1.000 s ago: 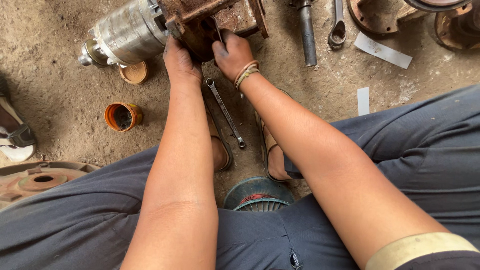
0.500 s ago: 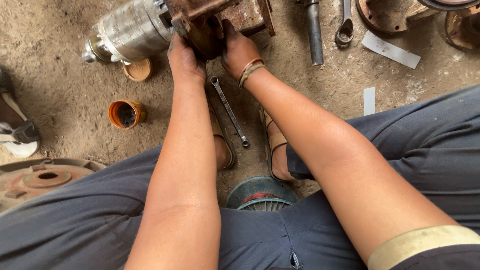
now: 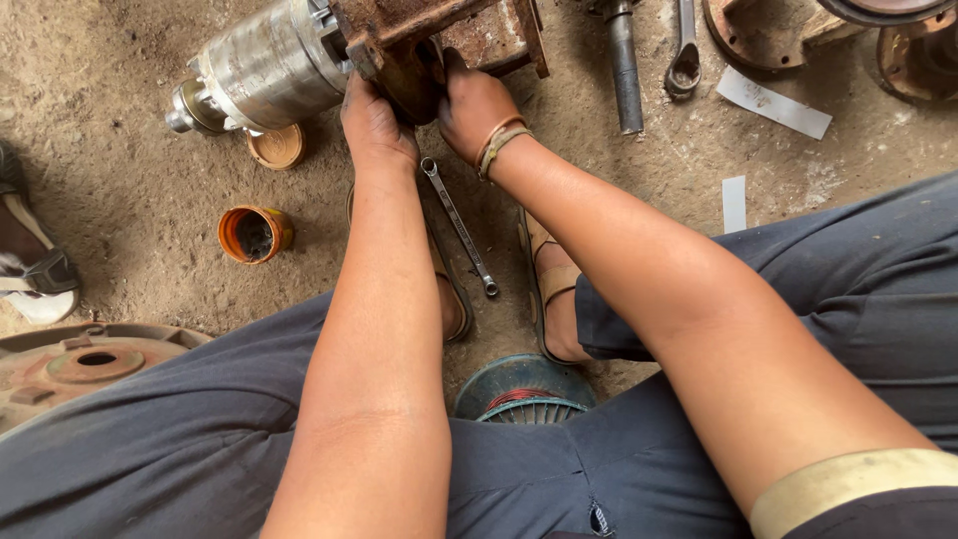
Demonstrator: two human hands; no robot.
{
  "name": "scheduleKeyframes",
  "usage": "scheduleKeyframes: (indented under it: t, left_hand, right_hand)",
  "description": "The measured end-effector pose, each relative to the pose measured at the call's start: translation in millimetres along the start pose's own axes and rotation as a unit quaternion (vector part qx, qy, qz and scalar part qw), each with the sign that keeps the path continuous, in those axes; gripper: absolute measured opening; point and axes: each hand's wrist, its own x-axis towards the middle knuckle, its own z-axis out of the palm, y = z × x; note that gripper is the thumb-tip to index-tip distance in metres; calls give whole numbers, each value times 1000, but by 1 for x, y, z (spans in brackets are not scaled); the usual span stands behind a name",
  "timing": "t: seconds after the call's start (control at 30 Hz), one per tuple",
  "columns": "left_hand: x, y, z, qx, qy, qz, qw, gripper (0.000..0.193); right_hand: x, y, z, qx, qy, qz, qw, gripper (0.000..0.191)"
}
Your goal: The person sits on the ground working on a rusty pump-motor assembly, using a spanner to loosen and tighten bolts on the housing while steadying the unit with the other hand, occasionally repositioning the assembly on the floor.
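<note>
Two knees in dark grey trousers fill the near edge of the view, and between them, low on the dirt floor (image 3: 120, 170), sits a round teal fan cover (image 3: 521, 389) with red inside. Just beyond it are two sandalled feet, and between them lies a slim combination spanner (image 3: 459, 228), angled away toward the hands. Off to the left an orange cup (image 3: 254, 234) lies on its side, with an orange lid (image 3: 276, 147) farther up, close under the machine. Both forearms reach forward and meet at the rusty housing (image 3: 439, 40) of a pump whose silvery cylindrical motor body (image 3: 264, 65) points to the left. The left hand (image 3: 376, 125) presses against the housing's lower edge, fingers curled up onto the metal. The right hand (image 3: 474, 105), banded at the wrist, grips the same part just beside it, fingers wrapped over the rim and partly hidden. Compared with half a second back, both hands sit a little higher and tighter on the housing, and the whole scene has slid slightly downward in view. Farther right, a steel shaft (image 3: 624, 70) and another spanner (image 3: 685, 55) lie on the floor.
</note>
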Motion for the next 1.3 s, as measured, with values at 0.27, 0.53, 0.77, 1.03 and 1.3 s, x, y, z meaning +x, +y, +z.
scheduleKeyframes:
  t: [0.27,0.53,0.77,1.03,1.3]
  left_hand:
    - [6,-5,2,-29,-7,-33,999,36]
    - [3,-1,-3,-10,-5,0,1000,36]
    - [3,-4,-7,-19,9,-10,1000,37]
    - [2,-5,-10,-23,-9,-1,1000,38]
    - [5,-11,-5,-37,-29,13,999,34]
  right_hand:
    - [6,-51,-14,476,37,288,830,21]
    - [-10,1,7,170,157,5,973,44]
    - [-14,15,15,130,89,-5,988,58]
    - [-7,13,3,50,102,-62,992,68]
    - [19,-30,-29,338,-24,283,897,25]
